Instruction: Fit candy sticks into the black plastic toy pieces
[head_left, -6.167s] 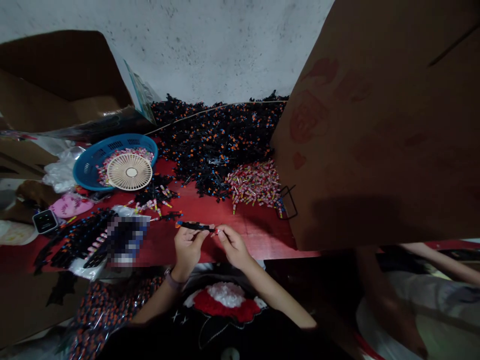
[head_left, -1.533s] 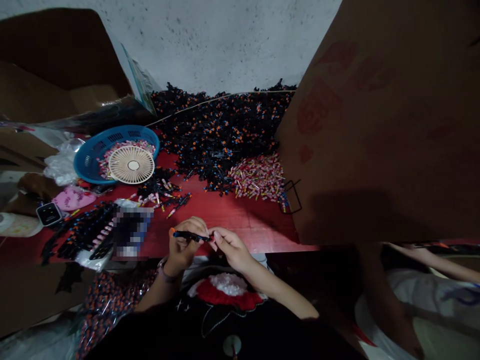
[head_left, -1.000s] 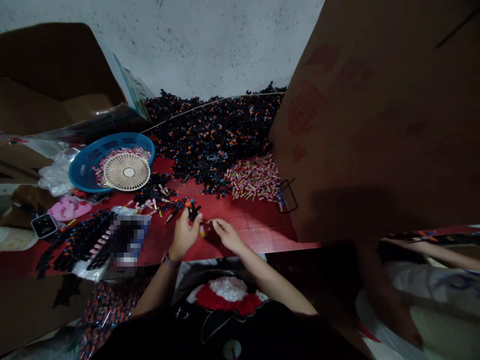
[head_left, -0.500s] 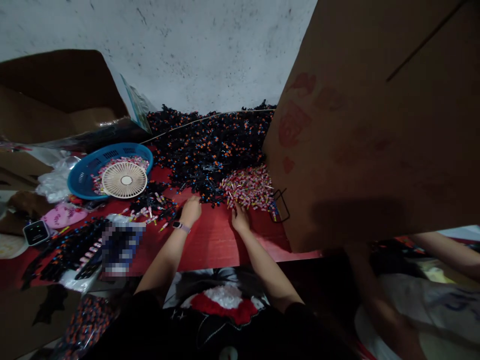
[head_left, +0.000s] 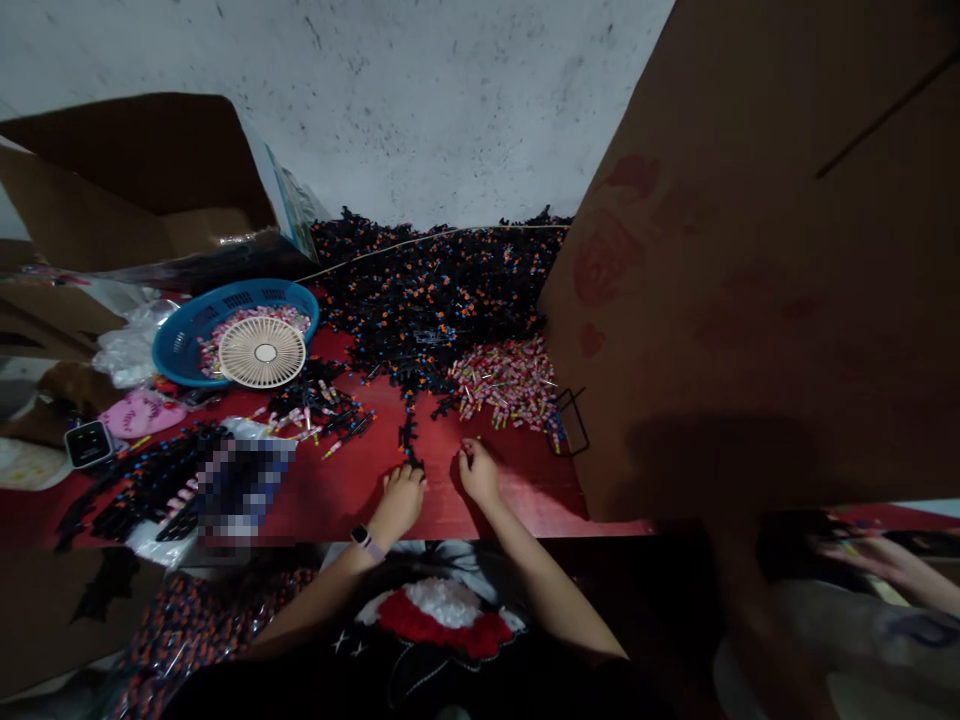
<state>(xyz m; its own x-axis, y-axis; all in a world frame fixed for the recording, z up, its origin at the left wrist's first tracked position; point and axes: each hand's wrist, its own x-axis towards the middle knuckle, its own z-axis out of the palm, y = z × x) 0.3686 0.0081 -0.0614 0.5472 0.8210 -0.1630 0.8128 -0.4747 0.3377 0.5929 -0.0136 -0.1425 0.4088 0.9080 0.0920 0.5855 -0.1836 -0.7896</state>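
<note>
My left hand (head_left: 401,497) rests on the red table (head_left: 337,490) near its front edge. Its fingers are closed on a thin black pen piece (head_left: 409,440) that points away from me. Just to the right, my right hand (head_left: 478,472) pinches a small pink piece (head_left: 469,444) at its fingertips. The two hands are a little apart. Beyond them lies a big heap of black pen pieces with orange and blue ends (head_left: 442,290), and a smaller heap of pink pieces (head_left: 510,380) to its right.
A tall cardboard box (head_left: 750,300) walls off the right side. At left a blue basket (head_left: 180,340) holds pink pieces and a round fan (head_left: 262,351); near it lie bagged black pens (head_left: 157,480) and a small device (head_left: 86,443). Another person's hand (head_left: 885,560) shows at lower right.
Half a second ago both hands reached into the heaps; now they have drawn back toward the table's front edge, the left with a black piece, the right with a small pink one.
</note>
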